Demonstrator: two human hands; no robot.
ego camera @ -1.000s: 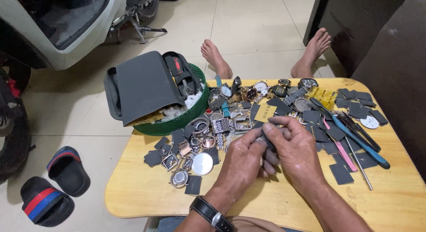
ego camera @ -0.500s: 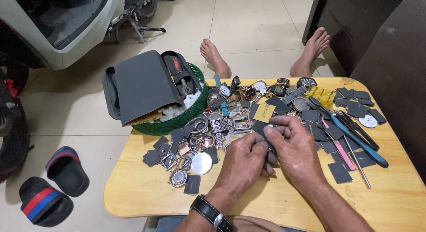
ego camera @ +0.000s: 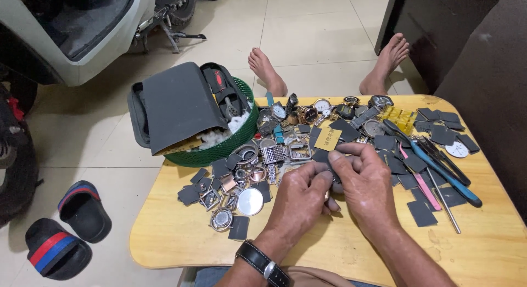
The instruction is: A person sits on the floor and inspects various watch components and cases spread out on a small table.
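Head view, left to right. Two rubber slippers (ego camera: 66, 229) on pale floor tiles (ego camera: 307, 29), black with red and blue straps. Low wooden table (ego camera: 181, 237), rounded corners, bare strip along its near left edge. Green ribbed plastic basket (ego camera: 230, 145) hangs partly over the far left edge; a dark grey zip case (ego camera: 178, 106) lies open in it, tools and white wadding beside. Next, a heap of metal watch cases (ego camera: 250, 202), bracelet links and small dark square pouches (ego camera: 239, 228). My left hand (ego camera: 299, 202), black watch strap at the wrist, curls shut around a small dark piece (ego camera: 333, 177), mostly hidden; my right hand (ego camera: 365, 183) pinches the same piece from above, fingertips meeting over the table's middle. Right of them: more pouches, a blue-handled tool (ego camera: 444, 174), a pink-handled tool (ego camera: 420, 180), a thin metal rod (ego camera: 443, 202). Open wood near right. My bare feet (ego camera: 266, 70) lie beyond the far edge.
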